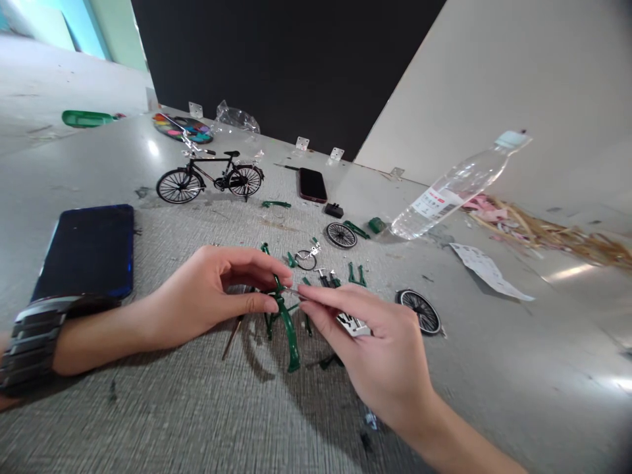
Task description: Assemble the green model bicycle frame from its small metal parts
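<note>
My left hand [237, 286] pinches a green model bicycle frame [289, 332] between thumb and fingers, its curved fender pointing toward me. From the right, my right hand [363, 326] holds a thin metal piece [293, 293] between thumb and index finger, its tip at the frame's joint. Small green and silver parts lie just beyond and beneath my hands, among them a thin black ring [305, 260] and a green fork-like part [357, 274]. One spoked wheel [342, 235] lies behind them, and another wheel [419, 311] is right of my right hand.
A finished black model bicycle [212, 176] stands at the back left. A dark tablet [89, 250] lies left, and a phone [313, 184] lies at the back. On the right are a clear bottle [454, 187] and a paper sheet [488, 270]. A black panel [286, 66] rises behind.
</note>
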